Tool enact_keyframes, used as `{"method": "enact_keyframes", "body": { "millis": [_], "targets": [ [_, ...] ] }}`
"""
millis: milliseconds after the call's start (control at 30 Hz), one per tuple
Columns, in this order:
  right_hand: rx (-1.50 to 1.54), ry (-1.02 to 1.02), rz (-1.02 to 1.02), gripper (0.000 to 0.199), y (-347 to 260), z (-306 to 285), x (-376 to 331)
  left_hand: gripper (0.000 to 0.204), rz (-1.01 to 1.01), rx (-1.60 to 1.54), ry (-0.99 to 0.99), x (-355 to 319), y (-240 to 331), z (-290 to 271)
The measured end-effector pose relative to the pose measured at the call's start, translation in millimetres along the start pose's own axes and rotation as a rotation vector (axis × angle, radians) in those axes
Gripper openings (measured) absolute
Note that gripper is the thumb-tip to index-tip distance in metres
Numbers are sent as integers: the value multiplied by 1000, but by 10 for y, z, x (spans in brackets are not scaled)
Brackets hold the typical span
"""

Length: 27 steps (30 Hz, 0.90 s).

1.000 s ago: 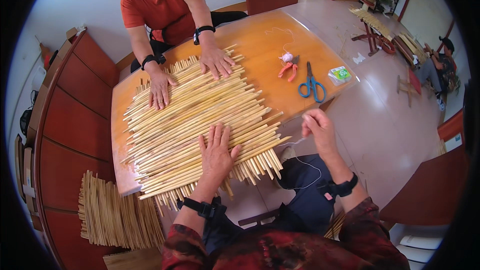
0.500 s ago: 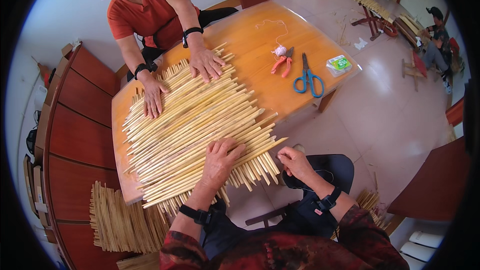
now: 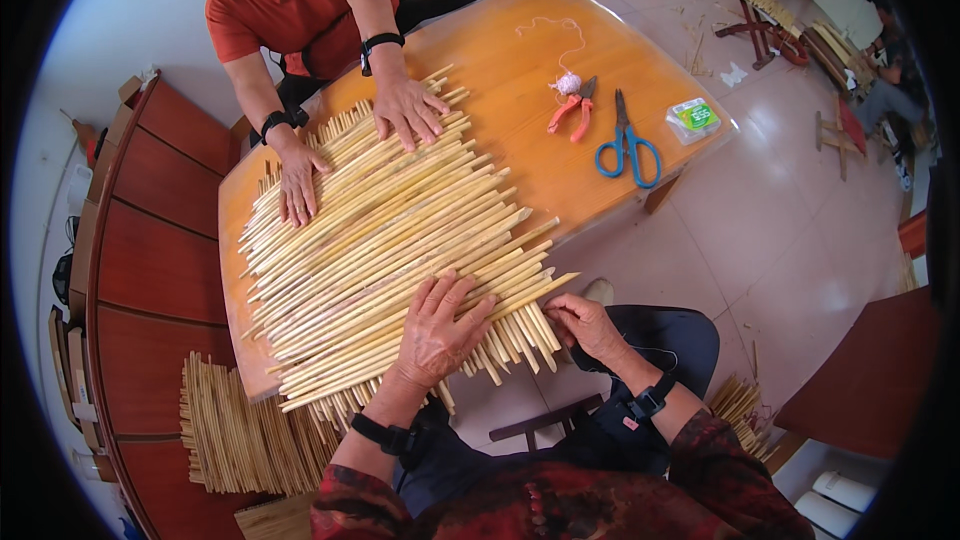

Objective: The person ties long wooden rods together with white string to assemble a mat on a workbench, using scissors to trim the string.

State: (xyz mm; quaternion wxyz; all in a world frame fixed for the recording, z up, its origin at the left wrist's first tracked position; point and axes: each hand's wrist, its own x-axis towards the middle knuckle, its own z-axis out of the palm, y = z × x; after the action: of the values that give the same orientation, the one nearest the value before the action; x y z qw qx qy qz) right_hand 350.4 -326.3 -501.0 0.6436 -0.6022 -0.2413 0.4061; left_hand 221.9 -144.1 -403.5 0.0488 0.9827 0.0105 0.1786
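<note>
A mat of pale straw stalks (image 3: 380,230) lies across the left part of an orange wooden table (image 3: 520,60). My left hand (image 3: 440,330) rests flat on the mat's near edge, fingers spread, holding nothing. My right hand (image 3: 585,325) sits just right of it, fingers curled at the jutting stalk ends; I cannot tell whether it pinches a stalk or a thread. Across the table a person in a red shirt (image 3: 290,0) presses one hand (image 3: 298,180) and the other hand (image 3: 408,110) flat on the far side of the mat.
Blue-handled scissors (image 3: 625,145), orange-handled pliers (image 3: 568,110), a small ball of string (image 3: 566,83) and a little green-and-white box (image 3: 693,118) lie on the table's right part. A bundle of stalks (image 3: 240,430) lies on the floor at left, beside red-brown wooden furniture (image 3: 150,270). Another person (image 3: 890,60) sits far right.
My right hand has come down from beside the table to the mat's near edge. My left hand stays pressed on the mat. The other person's hands have not moved.
</note>
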Motion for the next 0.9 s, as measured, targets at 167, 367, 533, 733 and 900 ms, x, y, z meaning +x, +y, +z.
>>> {"method": "enact_keyframes", "body": {
  "millis": [167,367,533,733,900],
  "targets": [
    [-45,12,-11,10,-4,-8,-7,31,6,34,15,-18,-10,27],
    [-81,14,15,10,64,-39,11,29,-15,2,-11,9,-1,-10],
    [-49,-4,42,10,123,-24,36,29,-18,-2,-36,20,-3,-22],
    [-95,-10,50,9,62,31,24,31,-1,-7,-10,-21,-38,20],
    [-73,27,-165,16,206,80,101,32,-9,-11,-19,10,-28,14]
  ]
}}
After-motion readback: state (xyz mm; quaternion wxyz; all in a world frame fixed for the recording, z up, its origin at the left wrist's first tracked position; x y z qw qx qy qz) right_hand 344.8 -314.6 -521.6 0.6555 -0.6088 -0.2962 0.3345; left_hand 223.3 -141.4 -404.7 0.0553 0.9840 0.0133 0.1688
